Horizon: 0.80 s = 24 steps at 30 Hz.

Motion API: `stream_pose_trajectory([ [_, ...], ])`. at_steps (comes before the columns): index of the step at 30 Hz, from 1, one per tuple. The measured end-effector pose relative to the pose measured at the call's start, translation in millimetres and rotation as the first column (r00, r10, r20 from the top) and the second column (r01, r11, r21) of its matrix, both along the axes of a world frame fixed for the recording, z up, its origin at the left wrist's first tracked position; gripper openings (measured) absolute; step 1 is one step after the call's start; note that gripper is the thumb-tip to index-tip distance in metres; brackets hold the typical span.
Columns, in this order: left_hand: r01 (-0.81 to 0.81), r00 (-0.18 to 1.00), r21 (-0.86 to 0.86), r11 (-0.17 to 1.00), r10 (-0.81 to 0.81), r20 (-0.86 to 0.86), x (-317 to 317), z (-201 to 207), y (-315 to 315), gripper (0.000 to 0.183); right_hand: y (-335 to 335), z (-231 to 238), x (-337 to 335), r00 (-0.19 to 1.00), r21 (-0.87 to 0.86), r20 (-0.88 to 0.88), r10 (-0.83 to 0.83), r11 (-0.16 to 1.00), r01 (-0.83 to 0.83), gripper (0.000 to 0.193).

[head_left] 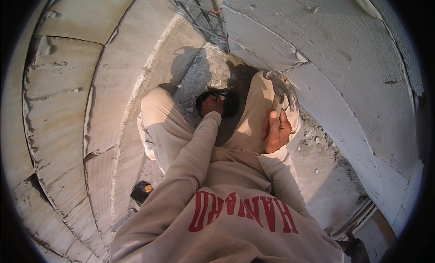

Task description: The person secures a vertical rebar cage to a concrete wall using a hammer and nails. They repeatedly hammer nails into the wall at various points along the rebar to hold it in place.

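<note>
A claw hammer with a grey, crusted head [285,90] stands upright in my right hand [277,131]. The fingers and thumb wrap round its handle, beside my bent right knee. Between my knees, my left hand [211,105] reaches down to a dark, black object [231,103] near the ground. Its fingers look curled, but their tips are hidden against the dark shape. I cannot make out what they hold, or whether the black object is a bag or a container.
Block walls rise closely on the left [68,81] and right [335,59]. Steel rebar [201,13] stands ahead at the corner. Rough ground with rubble [317,140] lies by my right leg. A black item with an orange spot [142,191] sits at left, and a board [374,226] at lower right.
</note>
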<state>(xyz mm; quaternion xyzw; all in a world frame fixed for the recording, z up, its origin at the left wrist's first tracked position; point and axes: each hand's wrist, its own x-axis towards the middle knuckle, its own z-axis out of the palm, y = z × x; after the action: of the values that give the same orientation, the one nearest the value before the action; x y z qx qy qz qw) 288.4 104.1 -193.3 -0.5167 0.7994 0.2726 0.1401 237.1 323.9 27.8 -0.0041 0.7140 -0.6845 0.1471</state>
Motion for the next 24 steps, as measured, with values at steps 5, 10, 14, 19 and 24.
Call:
stream_pose_trajectory([
  [5,-0.047,0.999,0.065,0.997,0.047,0.001,-14,-4,-3,0.03,-1,-2,1,1.0,-0.005,-0.008,-0.026,1.0,0.026,0.043],
  [10,-0.002,1.0,0.055,0.999,0.003,-0.028,-8,-60,-21,0.028,-1,-9,0,1.0,0.005,-0.026,0.001,1.0,-0.001,0.042],
  [14,-0.058,0.994,0.167,0.984,0.073,-0.085,2,-33,-30,0.026,-4,-6,-4,1.0,-0.006,-0.015,0.012,1.0,-0.012,0.04],
  [19,-0.107,0.98,0.074,0.992,0.118,-0.163,3,3,-19,0.026,-6,-18,-9,0.998,-0.004,-0.038,0.044,0.999,-0.044,0.038],
  [24,-0.023,0.997,0.242,0.97,0.04,-0.066,-4,35,-28,0.023,-11,-4,-10,1.0,-0.039,0.015,0.013,0.999,-0.013,0.039],
])
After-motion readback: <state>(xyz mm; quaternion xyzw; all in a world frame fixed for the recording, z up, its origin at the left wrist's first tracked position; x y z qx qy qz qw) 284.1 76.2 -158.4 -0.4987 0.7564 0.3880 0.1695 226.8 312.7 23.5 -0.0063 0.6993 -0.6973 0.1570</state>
